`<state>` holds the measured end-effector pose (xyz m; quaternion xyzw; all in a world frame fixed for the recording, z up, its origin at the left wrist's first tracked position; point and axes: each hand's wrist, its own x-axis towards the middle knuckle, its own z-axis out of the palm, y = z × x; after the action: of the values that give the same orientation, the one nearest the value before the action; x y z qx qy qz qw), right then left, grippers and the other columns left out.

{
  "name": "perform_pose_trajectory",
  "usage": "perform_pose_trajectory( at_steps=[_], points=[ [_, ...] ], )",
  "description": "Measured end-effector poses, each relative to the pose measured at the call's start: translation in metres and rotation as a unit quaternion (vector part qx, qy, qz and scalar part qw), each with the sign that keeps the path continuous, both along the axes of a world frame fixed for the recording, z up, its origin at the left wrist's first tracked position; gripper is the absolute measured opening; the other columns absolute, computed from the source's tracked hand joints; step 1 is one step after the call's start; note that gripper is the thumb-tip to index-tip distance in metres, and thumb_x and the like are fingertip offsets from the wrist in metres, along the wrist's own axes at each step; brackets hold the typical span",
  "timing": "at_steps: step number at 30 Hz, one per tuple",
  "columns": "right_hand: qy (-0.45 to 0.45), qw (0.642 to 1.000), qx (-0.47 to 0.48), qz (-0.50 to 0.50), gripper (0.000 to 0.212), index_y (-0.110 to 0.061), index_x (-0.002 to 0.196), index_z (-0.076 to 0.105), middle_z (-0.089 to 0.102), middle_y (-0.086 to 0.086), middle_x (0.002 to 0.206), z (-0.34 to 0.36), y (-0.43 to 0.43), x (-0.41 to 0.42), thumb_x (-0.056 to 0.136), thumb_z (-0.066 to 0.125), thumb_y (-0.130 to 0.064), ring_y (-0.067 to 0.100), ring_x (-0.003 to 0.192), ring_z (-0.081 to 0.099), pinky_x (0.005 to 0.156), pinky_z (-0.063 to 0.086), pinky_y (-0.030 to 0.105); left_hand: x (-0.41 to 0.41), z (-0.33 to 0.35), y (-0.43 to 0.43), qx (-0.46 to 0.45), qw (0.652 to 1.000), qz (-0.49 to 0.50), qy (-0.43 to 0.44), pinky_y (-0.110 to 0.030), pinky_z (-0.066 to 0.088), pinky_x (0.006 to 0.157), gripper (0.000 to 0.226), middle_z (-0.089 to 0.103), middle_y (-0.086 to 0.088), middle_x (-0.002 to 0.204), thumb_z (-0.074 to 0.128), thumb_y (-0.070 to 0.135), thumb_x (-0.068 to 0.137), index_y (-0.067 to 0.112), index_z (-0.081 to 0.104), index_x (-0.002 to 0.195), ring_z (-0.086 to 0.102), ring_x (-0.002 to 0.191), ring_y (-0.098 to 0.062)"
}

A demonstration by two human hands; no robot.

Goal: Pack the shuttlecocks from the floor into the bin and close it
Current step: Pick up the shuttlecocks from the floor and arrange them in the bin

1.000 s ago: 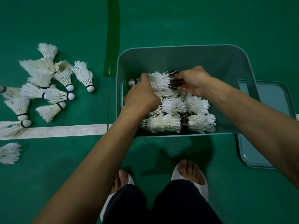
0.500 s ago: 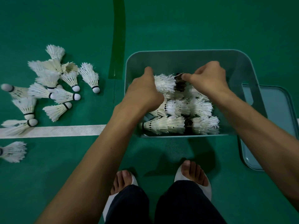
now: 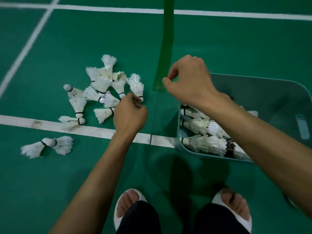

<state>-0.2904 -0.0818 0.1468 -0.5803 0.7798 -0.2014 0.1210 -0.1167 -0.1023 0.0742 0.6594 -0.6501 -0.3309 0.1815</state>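
A heap of white feather shuttlecocks (image 3: 101,88) lies on the green court floor, left of centre. Two more shuttlecocks (image 3: 47,146) lie apart, nearer to me on the left. The grey-blue bin (image 3: 270,98) stands open on the right, with several shuttlecocks (image 3: 202,125) stacked in its left side. My left hand (image 3: 130,114) is at the heap's right edge, fingers loosely curled, fingertips beside the cork of one shuttlecock (image 3: 136,86). My right hand (image 3: 189,81) hovers over the floor just left of the bin, fingers loosely curled and holding nothing.
My feet in white slippers (image 3: 128,208) stand at the bottom of the view. A white court line (image 3: 50,126) runs under the heap toward the bin. A dark green tape strip (image 3: 166,48) lies on the floor beyond my right hand.
Both hands have left the bin and swung left toward the heap on the floor. The view has turned left, so the bin now sits at the right edge.
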Motion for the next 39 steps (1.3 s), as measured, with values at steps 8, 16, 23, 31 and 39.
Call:
perform_pose_trajectory(
  at_steps=[8,16,23,31,39],
  points=[
    [0.039,0.949,0.28,0.136,0.009,-0.007,0.082,0.062,0.063,0.015,0.086,-0.026,-0.09,0.034,0.084,0.055,-0.01,0.034,0.084,0.061,0.071,0.051,0.034,0.069,-0.069,-0.059,0.165,0.856,0.467,0.146,-0.045,0.045,0.107,0.101,0.045,-0.017,0.153,0.075,0.06,0.081,0.002,0.03,0.151,0.053,0.132,-0.038],
    [-0.023,0.906,0.34,0.252,0.036,-0.008,0.129,0.067,0.062,0.009,0.132,-0.068,-0.161,0.084,0.093,0.062,-0.011,0.032,0.119,0.06,0.102,0.051,0.043,0.086,-0.103,-0.079,0.095,0.874,0.468,0.091,-0.044,0.048,0.101,0.077,0.058,-0.019,0.132,0.08,0.044,0.084,0.004,0.038,0.136,0.056,0.125,-0.038],
    [0.073,0.915,0.33,0.223,0.026,-0.01,0.067,0.04,0.046,0.009,0.069,-0.101,-0.162,0.091,0.084,0.059,-0.004,0.025,0.062,0.046,0.054,0.035,0.029,0.083,-0.103,-0.069,0.051,0.897,0.418,0.135,-0.036,0.049,0.077,0.051,0.054,-0.013,0.123,0.075,0.007,0.077,0.012,0.049,0.12,0.059,0.109,-0.031],
    [0.012,0.875,0.426,0.229,0.021,0.0,0.096,0.067,0.073,0.016,0.088,-0.106,-0.15,0.087,0.08,0.08,-0.004,0.029,0.079,0.07,0.072,0.058,0.039,0.072,-0.103,-0.04,0.064,0.975,0.106,-0.184,-0.045,0.042,0.092,0.041,0.053,-0.007,0.124,0.074,0.027,0.079,0.019,0.059,0.117,0.05,0.115,-0.032],
    [-0.135,0.847,0.477,0.191,0.022,-0.009,0.106,0.073,0.063,0.009,0.08,-0.087,-0.151,0.079,0.088,0.071,0.003,0.018,0.069,0.052,0.053,0.04,0.026,0.091,-0.073,-0.053,0.111,0.966,0.186,-0.141,-0.034,0.04,0.065,0.04,0.064,-0.008,0.083,0.064,0.047,0.085,0.008,0.064,0.092,0.061,0.079,-0.032]
  ],
)
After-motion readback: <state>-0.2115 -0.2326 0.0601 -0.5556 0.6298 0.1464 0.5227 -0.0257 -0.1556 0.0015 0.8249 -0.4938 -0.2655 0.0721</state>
